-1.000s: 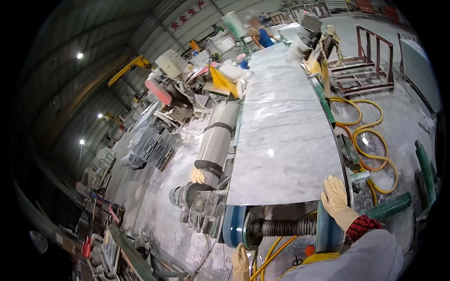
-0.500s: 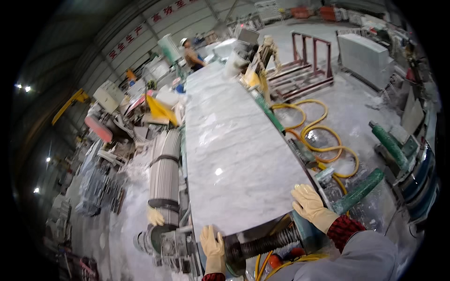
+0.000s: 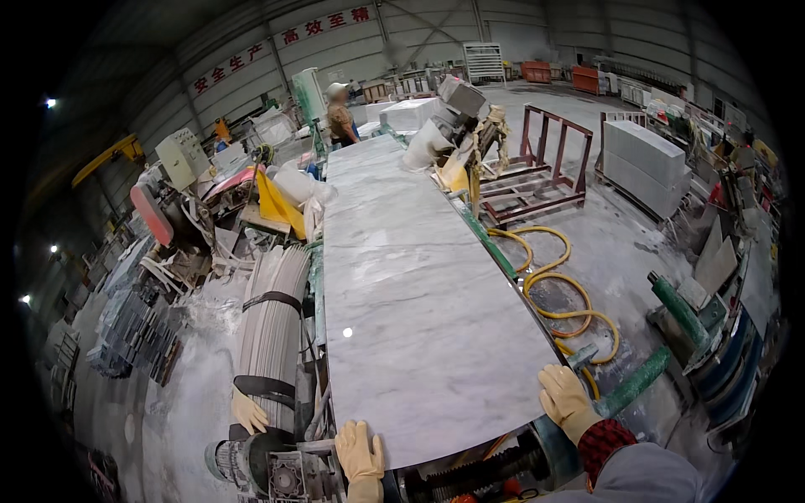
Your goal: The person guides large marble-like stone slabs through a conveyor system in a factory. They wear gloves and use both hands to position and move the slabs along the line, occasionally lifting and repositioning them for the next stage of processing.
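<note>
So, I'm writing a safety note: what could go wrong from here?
The left hand and right hand are at the near end of the veined stone slab, close to the spiral roller; one might get pinched if the slab shifts. The yellow hose, looped on the floor, could trip someone. The loose glove beside the motor might snag if that runs.

Dim over on the left, small bright lamps [image 3: 51,103] there; glare dot on glossy slab [image 3: 411,293]; edges bent, corners black.
</note>
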